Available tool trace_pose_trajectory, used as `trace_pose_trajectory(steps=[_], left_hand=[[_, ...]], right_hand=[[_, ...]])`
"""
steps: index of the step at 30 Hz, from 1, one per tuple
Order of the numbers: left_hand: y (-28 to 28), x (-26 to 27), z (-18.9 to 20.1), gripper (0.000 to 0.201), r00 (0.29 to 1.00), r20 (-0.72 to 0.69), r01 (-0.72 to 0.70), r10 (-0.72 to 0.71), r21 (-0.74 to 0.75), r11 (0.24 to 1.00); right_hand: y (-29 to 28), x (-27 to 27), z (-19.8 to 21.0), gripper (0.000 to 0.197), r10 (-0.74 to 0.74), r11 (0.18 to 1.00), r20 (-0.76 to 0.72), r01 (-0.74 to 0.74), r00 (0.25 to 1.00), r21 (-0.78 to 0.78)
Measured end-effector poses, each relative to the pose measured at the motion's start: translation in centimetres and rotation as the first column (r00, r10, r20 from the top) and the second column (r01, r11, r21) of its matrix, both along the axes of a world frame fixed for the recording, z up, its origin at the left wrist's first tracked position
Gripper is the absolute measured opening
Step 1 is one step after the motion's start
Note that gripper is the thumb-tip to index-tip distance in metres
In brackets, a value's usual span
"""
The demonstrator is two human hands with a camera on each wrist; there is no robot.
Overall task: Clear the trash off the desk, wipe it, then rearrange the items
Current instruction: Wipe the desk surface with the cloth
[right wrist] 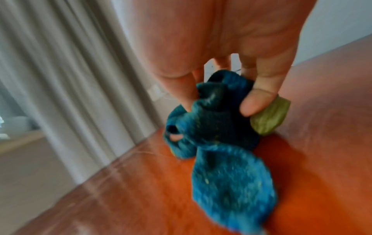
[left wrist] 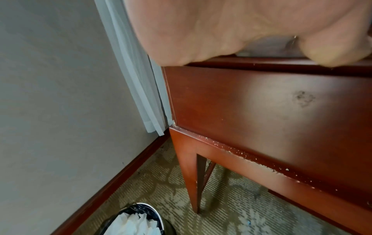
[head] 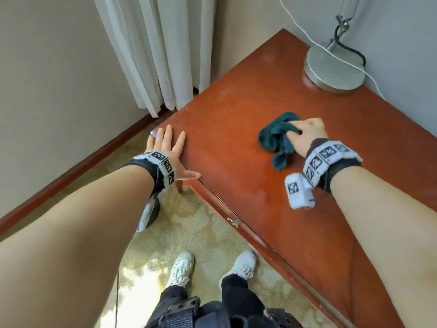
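Observation:
A reddish-brown wooden desk point(head: 236, 114) fills the right of the head view. My right hand point(head: 305, 136) grips a bunched dark teal cloth point(head: 276, 138) against the middle of the desktop. In the right wrist view, fingers point(right wrist: 259, 100) curl round that cloth point(right wrist: 217, 130), and a small olive-green tag point(right wrist: 269, 119) sticks out beside them. My left hand point(head: 169, 152) rests flat with straight fingers on the desk's left corner. The left wrist view shows its palm point(left wrist: 221, 31) over the desk edge point(left wrist: 261, 63).
A silver lamp base point(head: 334, 68) with a black cable and a white cord stands at the desk's far right corner. White curtains point(head: 160, 50) hang behind the desk. A bin with white paper point(left wrist: 135, 222) sits on the carpet by the desk leg point(left wrist: 191, 174).

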State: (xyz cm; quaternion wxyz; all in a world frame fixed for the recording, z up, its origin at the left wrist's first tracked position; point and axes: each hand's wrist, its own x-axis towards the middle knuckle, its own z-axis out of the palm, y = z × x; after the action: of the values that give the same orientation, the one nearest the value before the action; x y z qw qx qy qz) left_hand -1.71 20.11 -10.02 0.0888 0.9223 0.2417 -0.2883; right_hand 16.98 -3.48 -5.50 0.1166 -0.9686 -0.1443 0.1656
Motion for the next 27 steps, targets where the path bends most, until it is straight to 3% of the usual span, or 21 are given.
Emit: trace_pose_trajectory(steps=[1,4,6,10,16,19,21,24,27], left_hand=[[0.2,-0.1,-0.4,0.12,1.0,0.021,0.013,-0.013,-0.006,1.0],[0.5,-0.5,-1.4,0.12,0.996,0.079,0.032,-0.03,-0.027,0.999],[0.6,-0.5,-1.8,0.121,0.995,0.09,0.039,-0.035,-0.044,0.998],[0.9,-0.4,-2.1,0.123,0.997,0.074,0.036,-0.031,-0.061,0.997],[0.7,-0.4,-1.9,0.122,0.997,0.068,0.026,-0.022,-0.05,0.998],[0.6,-0.2,-1.6,0.121,0.999,0.037,0.025,-0.025,-0.012,1.0],[0.4,0.1,-1.5,0.121,1.0,-0.008,0.027,-0.027,0.019,0.999],[0.5,0.3,-1.5,0.121,0.999,-0.03,0.034,-0.033,0.037,0.999],[0.7,0.3,-1.7,0.122,0.999,-0.036,0.023,-0.022,0.007,1.0]], right_hand=[[0.6,0.8,-0.7,0.035,-0.07,0.997,-0.015,0.069,0.997,-0.04],[3.4,2.0,-3.3,0.033,-0.102,0.985,-0.063,0.091,0.993,-0.149],[5.7,2.8,-3.9,0.052,-0.12,0.97,-0.031,0.111,0.992,-0.216],[11.1,3.8,-2.6,0.058,0.072,0.96,0.007,-0.067,0.997,-0.271],[18.9,-0.3,-3.7,0.051,0.422,0.906,-0.078,-0.421,0.903,0.035],[22.8,-4.8,-3.3,0.046,0.363,0.91,-0.31,-0.263,0.879,0.321],[24.5,-6.3,-3.3,0.039,0.34,0.905,-0.39,-0.184,0.856,0.385],[23.7,-4.2,-2.1,0.005,0.401,0.88,-0.307,-0.269,0.863,0.392],[20.0,1.6,-0.4,0.032,0.395,0.909,-0.031,-0.386,0.918,0.159]])
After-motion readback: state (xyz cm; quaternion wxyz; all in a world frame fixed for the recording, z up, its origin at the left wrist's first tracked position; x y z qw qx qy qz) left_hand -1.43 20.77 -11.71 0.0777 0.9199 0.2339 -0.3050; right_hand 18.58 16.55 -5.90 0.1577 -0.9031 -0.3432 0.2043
